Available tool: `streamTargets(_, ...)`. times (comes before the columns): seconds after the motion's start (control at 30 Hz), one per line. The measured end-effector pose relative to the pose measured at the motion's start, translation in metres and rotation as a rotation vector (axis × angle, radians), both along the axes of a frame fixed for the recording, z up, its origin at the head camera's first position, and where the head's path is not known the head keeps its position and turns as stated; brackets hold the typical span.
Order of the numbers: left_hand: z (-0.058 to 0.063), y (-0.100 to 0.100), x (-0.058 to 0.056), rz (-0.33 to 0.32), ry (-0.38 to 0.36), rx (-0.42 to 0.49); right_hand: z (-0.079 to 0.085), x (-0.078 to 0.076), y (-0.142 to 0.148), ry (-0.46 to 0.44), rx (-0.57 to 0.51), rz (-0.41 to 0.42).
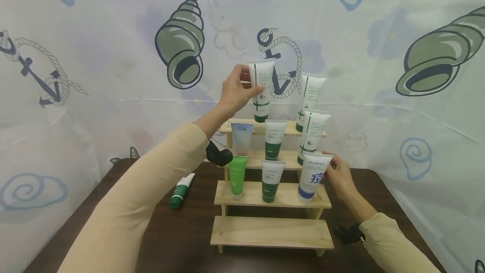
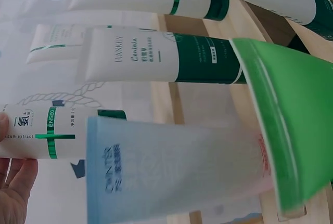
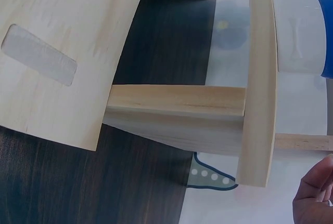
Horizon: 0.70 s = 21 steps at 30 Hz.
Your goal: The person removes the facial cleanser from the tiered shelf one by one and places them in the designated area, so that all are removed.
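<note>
My left hand (image 1: pixel 238 89) grips a white tube with a green base (image 1: pixel 261 89), upright above the left part of the wooden stand's top tier (image 1: pixel 280 127). The left wrist view also has this tube (image 2: pixel 52 133) with my fingers around it. My right hand (image 1: pixel 339 176) is at the upper right edge of a white tube with a blue band (image 1: pixel 312 176) on a lower tier. Its fingertips partly disappear behind that tube, so their hold is hidden. In the right wrist view, this hand (image 3: pixel 315 193) appears at the lower right corner with bent fingers.
A pale blue tube (image 1: pixel 241 138), a green tube (image 1: pixel 237 176) and several white-and-green tubes (image 1: pixel 274 138) stand on the stand's tiers. The lowest tier (image 1: pixel 270 231) is bare wood. Another tube (image 1: pixel 182 191) lies on the dark table (image 1: pixel 178 239) at left. Behind hangs a patterned cloth (image 1: pixel 125 75).
</note>
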State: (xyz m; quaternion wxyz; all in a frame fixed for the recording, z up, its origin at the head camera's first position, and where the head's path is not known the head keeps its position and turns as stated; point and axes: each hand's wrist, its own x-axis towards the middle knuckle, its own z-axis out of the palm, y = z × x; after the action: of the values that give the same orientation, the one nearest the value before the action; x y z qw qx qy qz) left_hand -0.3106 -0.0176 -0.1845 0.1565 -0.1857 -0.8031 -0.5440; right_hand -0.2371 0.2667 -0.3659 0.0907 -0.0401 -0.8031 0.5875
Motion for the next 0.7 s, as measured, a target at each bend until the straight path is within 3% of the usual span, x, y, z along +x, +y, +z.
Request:
streamTargets(0.33, 0.003, -0.041, 0.008, 0.069, 0.008, 0.062, 0.001, 0.0, 0.0, -0.001, -0.008, 0.003)
streamTargets(0.7, -0.017, -0.102, 0.012, 0.168, -0.032, 0.061, 0.002, 0.001, -0.002, -0.01, 0.008, 0.0)
